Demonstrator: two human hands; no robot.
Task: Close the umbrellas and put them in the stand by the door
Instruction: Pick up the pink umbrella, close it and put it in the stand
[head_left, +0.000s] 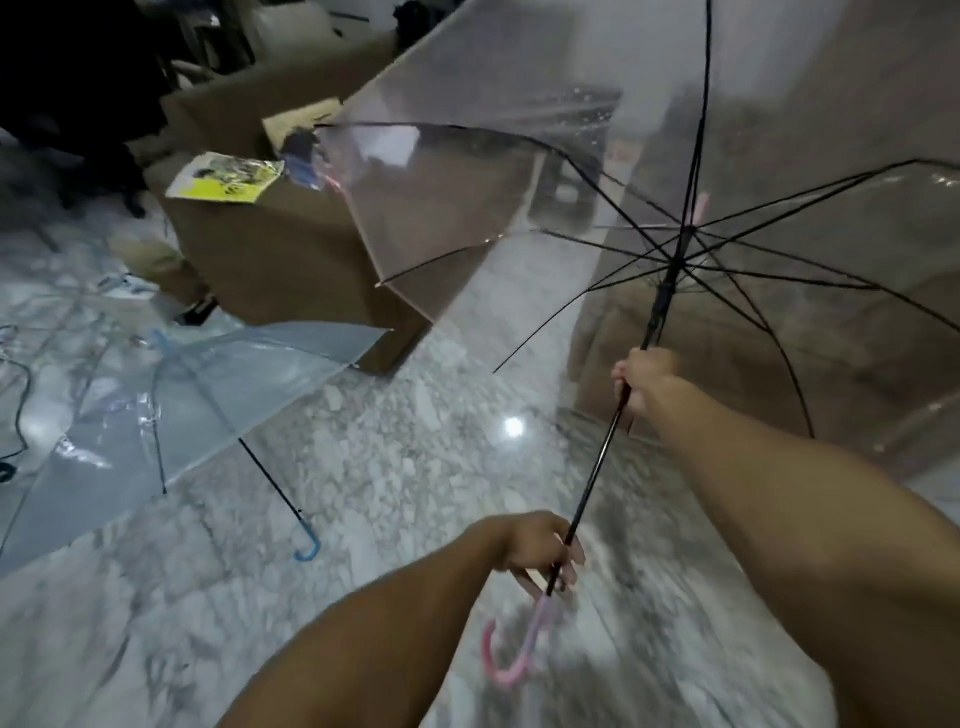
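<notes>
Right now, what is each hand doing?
Left hand: closed on the black shaft just above the pink hooked handle of the open clear plastic umbrella.
Right hand: closed on the same shaft, higher up.

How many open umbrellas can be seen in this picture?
2. The pink-handled umbrella is held in both hands at right; the blue-handled umbrella lies on the floor at left. Others may be hidden.
</notes>
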